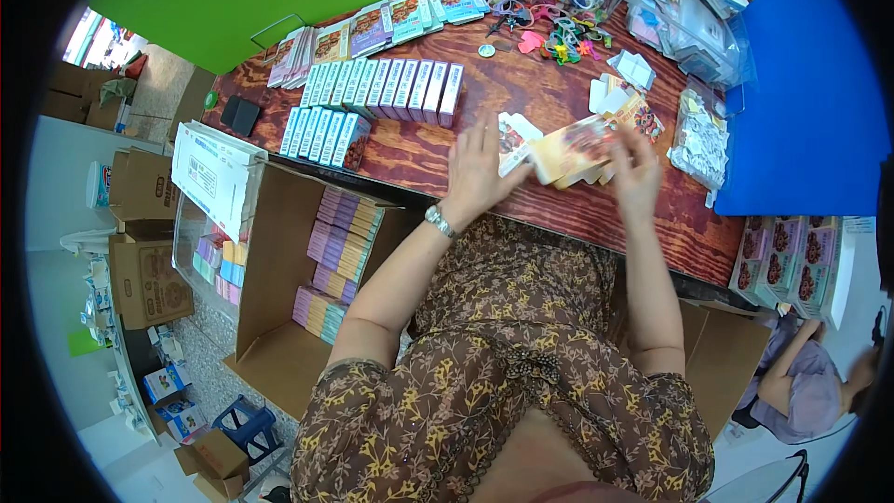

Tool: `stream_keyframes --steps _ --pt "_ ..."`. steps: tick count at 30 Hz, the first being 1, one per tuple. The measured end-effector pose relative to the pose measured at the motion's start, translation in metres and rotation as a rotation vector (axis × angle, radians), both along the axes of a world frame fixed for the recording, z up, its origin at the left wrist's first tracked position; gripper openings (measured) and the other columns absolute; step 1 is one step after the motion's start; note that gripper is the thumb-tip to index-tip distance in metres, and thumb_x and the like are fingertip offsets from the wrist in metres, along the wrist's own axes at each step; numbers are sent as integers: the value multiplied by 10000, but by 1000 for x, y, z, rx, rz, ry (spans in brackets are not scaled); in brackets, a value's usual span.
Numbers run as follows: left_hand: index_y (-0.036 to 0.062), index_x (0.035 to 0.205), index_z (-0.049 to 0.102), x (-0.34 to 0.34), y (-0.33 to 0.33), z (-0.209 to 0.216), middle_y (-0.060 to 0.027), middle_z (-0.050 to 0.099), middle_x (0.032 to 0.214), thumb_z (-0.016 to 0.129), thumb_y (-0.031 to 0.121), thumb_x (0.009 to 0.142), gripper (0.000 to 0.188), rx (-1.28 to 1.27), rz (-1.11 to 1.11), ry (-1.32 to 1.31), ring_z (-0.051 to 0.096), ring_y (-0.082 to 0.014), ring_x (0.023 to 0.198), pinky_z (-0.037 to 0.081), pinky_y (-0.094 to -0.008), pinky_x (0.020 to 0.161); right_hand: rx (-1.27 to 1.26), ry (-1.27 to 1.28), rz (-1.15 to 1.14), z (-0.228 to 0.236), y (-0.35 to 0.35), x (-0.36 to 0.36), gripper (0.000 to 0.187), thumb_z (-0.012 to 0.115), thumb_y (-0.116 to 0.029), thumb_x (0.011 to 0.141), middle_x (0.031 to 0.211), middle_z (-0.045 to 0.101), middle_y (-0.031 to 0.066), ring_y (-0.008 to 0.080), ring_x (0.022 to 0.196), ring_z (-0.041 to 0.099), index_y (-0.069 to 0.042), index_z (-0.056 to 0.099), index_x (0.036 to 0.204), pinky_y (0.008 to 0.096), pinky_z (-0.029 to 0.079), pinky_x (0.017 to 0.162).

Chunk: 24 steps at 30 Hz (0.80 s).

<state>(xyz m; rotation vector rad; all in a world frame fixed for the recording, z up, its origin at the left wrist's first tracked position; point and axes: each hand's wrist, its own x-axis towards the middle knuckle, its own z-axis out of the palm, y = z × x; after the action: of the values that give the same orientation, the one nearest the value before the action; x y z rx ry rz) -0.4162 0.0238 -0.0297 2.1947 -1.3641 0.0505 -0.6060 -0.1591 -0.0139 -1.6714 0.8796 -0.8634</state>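
Resting between hands (475, 172) (636, 170): flat carton (573, 151), both gripping.

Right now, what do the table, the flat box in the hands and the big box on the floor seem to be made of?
The table looks like reddish plywood, with wavy grain showing, rather matte. The flat box, held by the left hand and right hand, seems thin printed card, probably glossy; its cut flaps are visible. The floor box looks like plain brown corrugated cardboard, dull.
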Motion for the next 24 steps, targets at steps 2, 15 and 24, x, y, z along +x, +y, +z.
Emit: stream_keyframes --steps 2,15,24 --pt "-86 1461 359 5 -4 -7 -266 482 1415 814 528 736 1053 76 6 -31 496 -404 1235 429 -492 998 -80 -81 -145 -4 -34 -11 331 628 -111 990 1183 698 120 172 1059 663 14 623 1296 304 524 916" --pt "-111 1466 322 7 -3 -11 -254 519 1270 870 350 703 1046 -107 33 19 544 -405 1143 458 -460 1000 -735 211 -82 20 -6 3 391 657 -172 952 1284 627 166 333 1174 621 -15 612 1307 402 468 1024" --pt "-58 1438 361 -17 2 35 -236 492 1258 844 297 677 969 -219 41 213 561 -395 1146 524 -444 924 -830 103 223 28 66 39 318 740 -74 865 1219 648 156 320 1055 665 -67 700 1180 407 547 876"
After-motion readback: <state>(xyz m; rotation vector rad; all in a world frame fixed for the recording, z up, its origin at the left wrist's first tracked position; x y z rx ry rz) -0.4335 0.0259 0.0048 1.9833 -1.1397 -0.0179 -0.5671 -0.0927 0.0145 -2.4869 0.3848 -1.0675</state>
